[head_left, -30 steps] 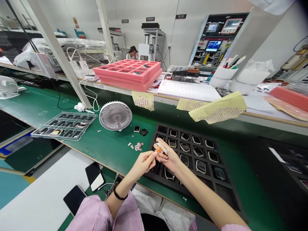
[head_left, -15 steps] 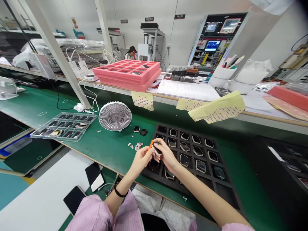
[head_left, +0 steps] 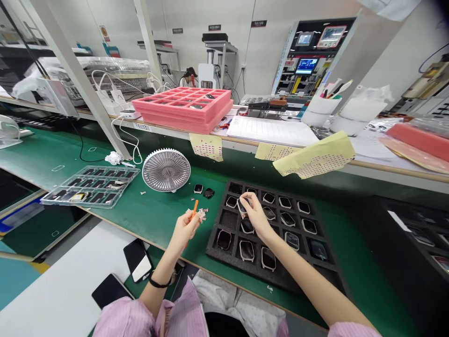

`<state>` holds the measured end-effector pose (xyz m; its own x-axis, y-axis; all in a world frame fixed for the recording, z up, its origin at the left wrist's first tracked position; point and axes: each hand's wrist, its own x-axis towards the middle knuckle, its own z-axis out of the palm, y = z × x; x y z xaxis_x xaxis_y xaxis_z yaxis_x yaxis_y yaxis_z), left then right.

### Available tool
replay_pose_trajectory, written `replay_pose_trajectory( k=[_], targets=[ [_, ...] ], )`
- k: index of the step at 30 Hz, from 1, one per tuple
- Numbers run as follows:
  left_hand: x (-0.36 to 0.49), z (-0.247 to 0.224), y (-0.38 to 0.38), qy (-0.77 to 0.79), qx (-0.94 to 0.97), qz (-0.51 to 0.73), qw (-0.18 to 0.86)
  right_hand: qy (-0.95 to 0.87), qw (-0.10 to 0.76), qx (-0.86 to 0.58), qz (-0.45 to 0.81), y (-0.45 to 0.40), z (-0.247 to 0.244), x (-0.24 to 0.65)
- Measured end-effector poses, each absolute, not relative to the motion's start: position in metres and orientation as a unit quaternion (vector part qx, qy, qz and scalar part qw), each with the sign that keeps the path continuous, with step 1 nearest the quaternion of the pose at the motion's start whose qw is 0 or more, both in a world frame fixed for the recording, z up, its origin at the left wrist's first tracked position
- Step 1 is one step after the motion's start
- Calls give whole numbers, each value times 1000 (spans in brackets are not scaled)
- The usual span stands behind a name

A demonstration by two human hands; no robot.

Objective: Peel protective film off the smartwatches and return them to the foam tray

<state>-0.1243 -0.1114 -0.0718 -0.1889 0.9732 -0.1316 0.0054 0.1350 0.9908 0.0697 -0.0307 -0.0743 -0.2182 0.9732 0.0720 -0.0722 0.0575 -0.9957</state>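
My left hand is shut around a thin orange plastic stick, which pokes out above and below the fist. Just beyond its fingertips lies a small pile of paper-like scraps on the green bench mat. My right hand pinches a small square smartwatch casing over the top left of a black foam tray. Several similar casings sit in the tray's square cells around it. The fingers hide part of the casing, and I cannot tell whether it touches the tray.
A round grey desk fan and a clear plastic tray of dark parts stand left of the black tray. Two small dark watch parts lie near the fan. A pink foam tray sits on the shelf above, and phones lie near the bench's front edge.
My hands have separated. The left has moved left with the orange stick upright, and the right has carried the casing up and away over the black tray.
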Motion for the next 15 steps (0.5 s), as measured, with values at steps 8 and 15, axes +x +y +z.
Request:
replay_pose_trajectory(
  k=[8, 15],
  targets=[
    [-138, -87, -101, 701, 577, 348, 234, -711, 367, -454, 392, -34, -97, 50],
    [-142, -93, -99, 735, 592, 269, 193, -785, 326, -440, 289, -30, -92, 64]
  ],
)
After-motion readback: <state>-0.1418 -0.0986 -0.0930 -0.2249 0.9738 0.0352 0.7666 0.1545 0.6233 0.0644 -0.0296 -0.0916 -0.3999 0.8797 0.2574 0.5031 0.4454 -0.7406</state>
